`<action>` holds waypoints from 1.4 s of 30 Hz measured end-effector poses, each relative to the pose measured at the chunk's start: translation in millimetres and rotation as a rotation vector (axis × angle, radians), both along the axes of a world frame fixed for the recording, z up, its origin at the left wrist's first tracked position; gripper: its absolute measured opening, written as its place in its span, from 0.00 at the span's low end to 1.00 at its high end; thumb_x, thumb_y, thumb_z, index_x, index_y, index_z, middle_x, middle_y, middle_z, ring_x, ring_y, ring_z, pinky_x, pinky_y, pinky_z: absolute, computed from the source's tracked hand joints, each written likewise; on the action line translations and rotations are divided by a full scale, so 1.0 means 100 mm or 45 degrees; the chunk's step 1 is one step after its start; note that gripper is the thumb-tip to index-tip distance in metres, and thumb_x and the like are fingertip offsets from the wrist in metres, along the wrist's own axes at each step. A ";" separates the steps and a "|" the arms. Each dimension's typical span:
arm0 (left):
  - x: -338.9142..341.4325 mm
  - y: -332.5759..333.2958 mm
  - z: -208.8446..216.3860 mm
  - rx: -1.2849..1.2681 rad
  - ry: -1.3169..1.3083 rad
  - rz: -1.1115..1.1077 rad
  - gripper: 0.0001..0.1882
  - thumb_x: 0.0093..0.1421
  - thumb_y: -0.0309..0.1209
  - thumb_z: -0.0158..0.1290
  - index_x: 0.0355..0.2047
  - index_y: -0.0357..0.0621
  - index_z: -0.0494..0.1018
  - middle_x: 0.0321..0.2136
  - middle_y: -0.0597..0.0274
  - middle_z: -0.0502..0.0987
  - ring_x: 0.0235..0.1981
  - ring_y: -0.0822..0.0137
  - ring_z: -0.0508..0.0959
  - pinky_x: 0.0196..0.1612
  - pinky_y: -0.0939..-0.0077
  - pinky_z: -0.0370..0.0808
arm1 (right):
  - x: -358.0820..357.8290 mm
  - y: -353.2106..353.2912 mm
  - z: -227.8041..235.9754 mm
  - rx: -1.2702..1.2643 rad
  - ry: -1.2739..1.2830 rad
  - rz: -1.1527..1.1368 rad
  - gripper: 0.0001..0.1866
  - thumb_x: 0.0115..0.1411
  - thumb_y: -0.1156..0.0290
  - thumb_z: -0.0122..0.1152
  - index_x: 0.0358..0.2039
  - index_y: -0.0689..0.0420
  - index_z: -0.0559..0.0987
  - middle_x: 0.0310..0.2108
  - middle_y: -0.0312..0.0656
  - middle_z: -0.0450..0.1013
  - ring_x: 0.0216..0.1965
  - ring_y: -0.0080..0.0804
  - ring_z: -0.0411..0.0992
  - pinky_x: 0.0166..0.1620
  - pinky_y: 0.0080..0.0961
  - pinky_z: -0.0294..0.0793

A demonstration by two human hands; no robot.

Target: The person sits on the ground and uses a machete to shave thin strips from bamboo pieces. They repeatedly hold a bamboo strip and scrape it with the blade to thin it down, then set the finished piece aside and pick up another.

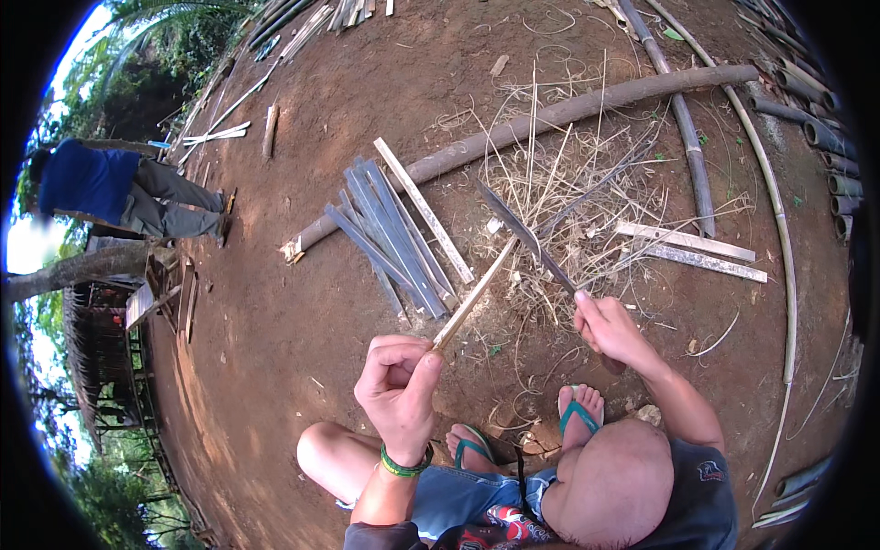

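Observation:
My left hand (401,385) is closed around the near end of a narrow pale bamboo strip (474,300), which slants up and to the right. In my right hand (610,328) is the handle of a machete (550,259); its long dark blade points up and to the left. The blade crosses the strip's far end; whether they touch, I cannot tell. Under both lies a heap of thin shavings (587,197) on the dirt. Left of the heap is a bundle of dark split strips (394,247), with a pale slat (426,211) beside it.
A long log (513,136) lies across the ground beyond the heap, crossed by a pole (683,133). Pale slats (697,263) rest at the right. Cut bamboo poles (830,137) are stacked at the far right edge. A person in blue (92,179) stands at the far left.

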State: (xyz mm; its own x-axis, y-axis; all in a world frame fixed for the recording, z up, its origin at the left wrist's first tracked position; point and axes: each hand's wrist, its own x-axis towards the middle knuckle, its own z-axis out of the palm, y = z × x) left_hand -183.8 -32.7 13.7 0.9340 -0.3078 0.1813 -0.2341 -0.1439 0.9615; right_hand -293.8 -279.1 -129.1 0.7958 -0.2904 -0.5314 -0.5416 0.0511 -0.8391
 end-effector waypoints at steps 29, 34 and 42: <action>-0.50 -0.75 -0.04 -0.602 0.373 0.174 0.07 0.59 0.15 0.58 0.37 0.36 0.75 0.32 0.62 0.81 0.32 0.76 0.80 0.39 0.82 0.76 | -0.35 0.06 1.31 -0.613 -0.688 0.398 0.21 0.63 0.56 0.64 0.24 0.61 0.73 0.17 0.50 0.72 0.18 0.53 0.74 0.22 0.45 0.71; -0.50 -0.81 -0.04 -0.609 0.361 0.222 0.10 0.58 0.15 0.59 0.40 0.34 0.75 0.34 0.62 0.81 0.33 0.76 0.79 0.40 0.82 0.75 | -0.33 0.09 1.33 -0.813 -0.679 0.376 0.19 0.60 0.57 0.66 0.27 0.61 0.73 0.20 0.49 0.73 0.20 0.52 0.74 0.23 0.44 0.73; -0.49 -0.83 -0.06 -0.594 0.314 0.237 0.10 0.58 0.15 0.59 0.40 0.34 0.75 0.33 0.63 0.80 0.33 0.77 0.79 0.39 0.82 0.75 | -0.32 0.12 1.29 -0.805 -0.714 0.324 0.16 0.56 0.64 0.68 0.28 0.61 0.72 0.21 0.49 0.72 0.22 0.53 0.74 0.24 0.45 0.71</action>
